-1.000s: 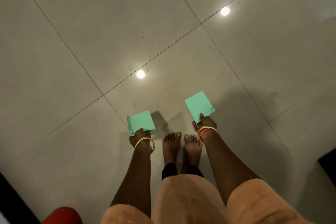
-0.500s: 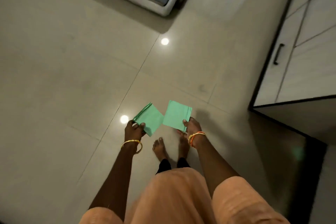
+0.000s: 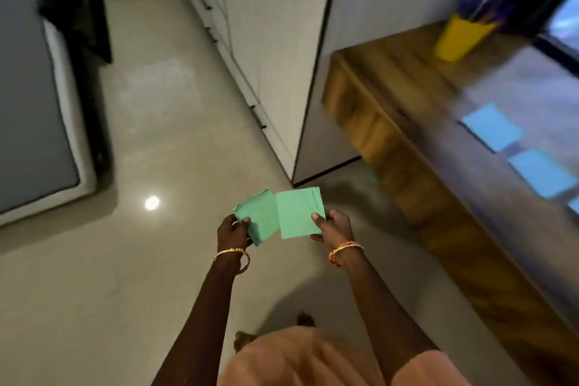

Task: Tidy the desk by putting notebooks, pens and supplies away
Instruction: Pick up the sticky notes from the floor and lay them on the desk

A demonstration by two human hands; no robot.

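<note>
While I stand on the pale tiled floor (image 3: 175,260), my left hand (image 3: 233,233) grips a small stack of green paper sheets (image 3: 258,216), thumb pressed on its near corner and fingers curled underneath. My right hand (image 3: 333,227) pinches a second green stack (image 3: 297,211), thumb on top near its right edge. The two stacks meet in front of me, the right one overlapping the edge of the left one, both held above the floor and clear of any surface. A gold bangle (image 3: 232,255) circles my left wrist, and a gold and orange one (image 3: 344,249) sits on my right.

To my right runs a wooden counter (image 3: 407,141) with a glossy top. Two light blue sheets (image 3: 493,130) lie flat on it, one just beyond the other, and the corner of a third shows at the frame edge. At the far end of the counter stands a yellow cup (image 3: 459,37) with dark blue items sticking out; the blur hides what they are. White cabinets (image 3: 272,41) with small dark handles line the wall ahead, and a bed (image 3: 34,103) lies off to my left.
</note>
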